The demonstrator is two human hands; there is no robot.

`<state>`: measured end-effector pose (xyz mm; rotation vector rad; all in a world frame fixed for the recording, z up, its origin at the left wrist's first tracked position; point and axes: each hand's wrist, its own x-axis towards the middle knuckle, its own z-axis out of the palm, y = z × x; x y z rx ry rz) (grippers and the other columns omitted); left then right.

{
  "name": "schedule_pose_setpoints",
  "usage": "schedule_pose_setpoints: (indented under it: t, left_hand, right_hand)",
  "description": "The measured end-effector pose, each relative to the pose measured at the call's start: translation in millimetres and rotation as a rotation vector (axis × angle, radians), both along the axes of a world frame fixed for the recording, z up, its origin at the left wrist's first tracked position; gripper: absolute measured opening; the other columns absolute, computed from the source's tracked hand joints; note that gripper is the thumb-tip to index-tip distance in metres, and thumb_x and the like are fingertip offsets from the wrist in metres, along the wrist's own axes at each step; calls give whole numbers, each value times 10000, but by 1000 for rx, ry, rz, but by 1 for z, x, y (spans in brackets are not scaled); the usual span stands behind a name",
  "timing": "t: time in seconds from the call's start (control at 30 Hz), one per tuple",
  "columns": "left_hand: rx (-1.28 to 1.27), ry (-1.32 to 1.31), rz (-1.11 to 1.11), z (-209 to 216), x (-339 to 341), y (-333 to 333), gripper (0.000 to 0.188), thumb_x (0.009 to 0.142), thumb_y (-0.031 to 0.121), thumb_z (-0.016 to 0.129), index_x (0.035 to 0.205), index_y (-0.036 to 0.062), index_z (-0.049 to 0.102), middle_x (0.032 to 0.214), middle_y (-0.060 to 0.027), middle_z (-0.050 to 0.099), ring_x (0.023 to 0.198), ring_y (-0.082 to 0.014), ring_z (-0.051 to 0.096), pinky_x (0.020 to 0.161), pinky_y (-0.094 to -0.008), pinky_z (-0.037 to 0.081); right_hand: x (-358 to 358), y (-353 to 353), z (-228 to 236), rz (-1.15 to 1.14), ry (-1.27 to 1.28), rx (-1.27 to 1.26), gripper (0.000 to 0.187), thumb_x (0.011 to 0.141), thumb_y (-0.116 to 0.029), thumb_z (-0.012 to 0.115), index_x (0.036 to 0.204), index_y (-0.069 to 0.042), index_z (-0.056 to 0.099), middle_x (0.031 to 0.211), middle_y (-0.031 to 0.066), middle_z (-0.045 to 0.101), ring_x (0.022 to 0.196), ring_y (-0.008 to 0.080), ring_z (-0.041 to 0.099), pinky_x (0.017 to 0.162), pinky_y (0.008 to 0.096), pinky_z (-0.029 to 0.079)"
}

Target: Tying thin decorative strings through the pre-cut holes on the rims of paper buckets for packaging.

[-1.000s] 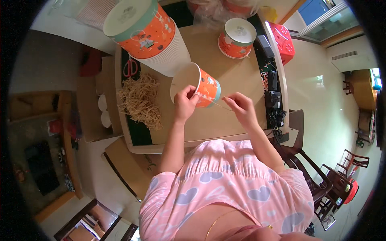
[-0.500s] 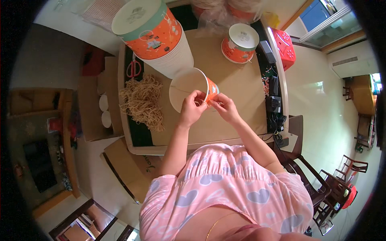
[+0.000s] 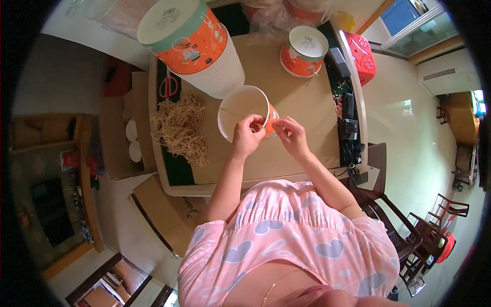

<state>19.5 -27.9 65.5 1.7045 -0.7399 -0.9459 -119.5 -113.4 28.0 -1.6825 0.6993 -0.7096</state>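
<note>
A tilted paper cup (image 3: pixel 244 102) is held near frame centre, its rim pinched by the left hand (image 3: pixel 247 139). Fingertips of the right hand (image 3: pixel 295 139) are pressed together beside its orange wall; contents too small to tell.

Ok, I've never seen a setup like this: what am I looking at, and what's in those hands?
There's no machine: a person works bare-handed. A wide fisheye camera on their head looks down, so straight edges bend; picture left is their left. The left hand pinches the rim of a tilted paper bucket; the right hand is beside its orange outer wall, its exact hold too small to tell. Around them on the table are tangled tan cord, scissors and a tall bucket stack.
</note>
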Motion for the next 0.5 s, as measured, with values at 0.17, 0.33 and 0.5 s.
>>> schedule_pose_setpoints:
  t: [0.17, 0.33, 0.5]
  left_hand:
    - [-14, -49, -40, -6, 2, 1, 161, 765, -26, 614, 926, -29, 624, 801, -64, 668, 699, -102, 624, 641, -251, 513]
    - [-45, -63, -64, -9, 1, 2, 174, 768, -20, 616, 943, -24, 622, 822, -66, 671, 725, -114, 632, 647, -256, 518]
    - [-82, -41, -88, -5, -2, 1, 194, 781, -12, 614, 975, -15, 625, 825, -60, 669, 735, -113, 633, 643, -247, 515]
  right_hand:
    - [-2, 1, 4, 63, 128, 180, 85, 851, -49, 605, 918, 2, 609, 833, 83, 593, 700, 142, 558, 584, 262, 445]
    - [2, -7, 3, 133, 99, 100, 98, 862, -72, 567, 910, 9, 593, 830, 69, 564, 708, 129, 548, 598, 254, 447]
    - [3, -12, -1, 156, 108, 85, 114, 868, -93, 550, 896, 8, 596, 849, 48, 555, 728, 110, 547, 615, 242, 448]
